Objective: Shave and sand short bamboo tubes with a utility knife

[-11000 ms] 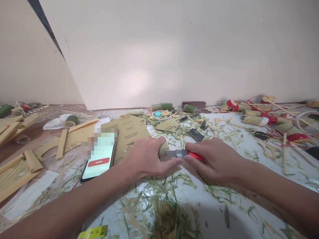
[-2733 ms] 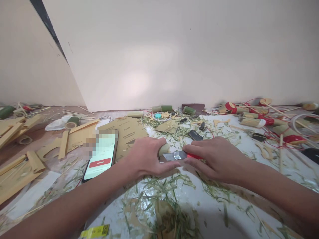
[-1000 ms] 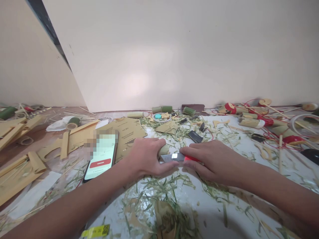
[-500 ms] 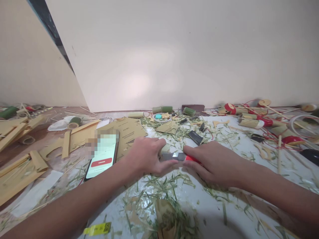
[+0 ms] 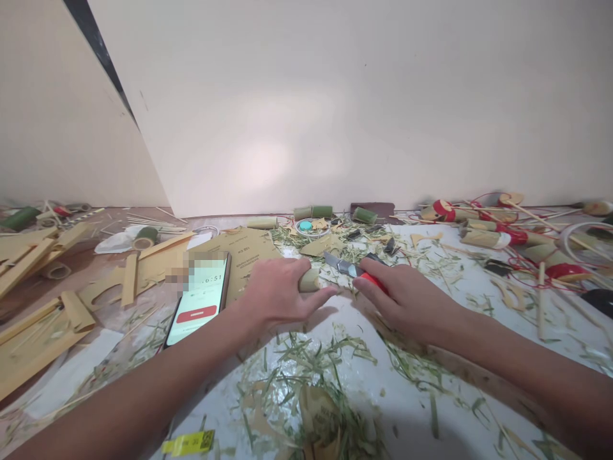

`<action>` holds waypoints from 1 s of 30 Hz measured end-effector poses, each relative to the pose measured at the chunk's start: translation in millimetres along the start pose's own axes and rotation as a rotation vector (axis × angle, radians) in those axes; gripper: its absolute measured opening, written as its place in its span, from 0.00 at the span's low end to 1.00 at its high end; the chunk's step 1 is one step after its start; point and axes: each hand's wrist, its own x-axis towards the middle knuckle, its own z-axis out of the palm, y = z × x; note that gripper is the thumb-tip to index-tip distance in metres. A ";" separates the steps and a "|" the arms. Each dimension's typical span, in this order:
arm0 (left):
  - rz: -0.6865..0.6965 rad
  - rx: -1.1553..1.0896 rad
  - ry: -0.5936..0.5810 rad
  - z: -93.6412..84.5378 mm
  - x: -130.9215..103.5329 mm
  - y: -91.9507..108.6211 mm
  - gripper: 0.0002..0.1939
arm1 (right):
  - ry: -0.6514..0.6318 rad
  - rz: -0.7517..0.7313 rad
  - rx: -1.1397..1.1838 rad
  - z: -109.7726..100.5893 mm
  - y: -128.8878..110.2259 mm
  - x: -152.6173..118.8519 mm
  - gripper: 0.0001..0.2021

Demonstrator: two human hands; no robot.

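Observation:
My left hand (image 5: 282, 291) is closed around a short bamboo piece (image 5: 309, 280), whose pale cut end sticks out to the right past the fingers. In my right hand (image 5: 407, 297) is a utility knife with a red handle (image 5: 376, 281). Its metal blade (image 5: 339, 263) points up and to the left, a little apart from the bamboo. Green and pale shavings (image 5: 311, 354) lie on the white surface below both hands. Most of the bamboo is hidden by my left hand.
A lit phone (image 5: 198, 297) leans left of my left hand, by brown sandpaper (image 5: 244, 255). Bamboo pieces (image 5: 322, 211) stand along the white wall (image 5: 306, 115). At right lie red-wrapped bamboo parts (image 5: 514, 237), cord and sticks. A yellow label (image 5: 189, 442) lies in front.
The knife has moved off the bamboo to the right and its blade now tilts upward. More of the bamboo's end shows beside my left hand. The phone's screen shows digits more clearly.

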 end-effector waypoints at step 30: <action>0.002 -0.081 0.056 5.7 0.3 -1.3 0.30 | 0.064 0.078 0.150 2.7 6.0 2.7 0.16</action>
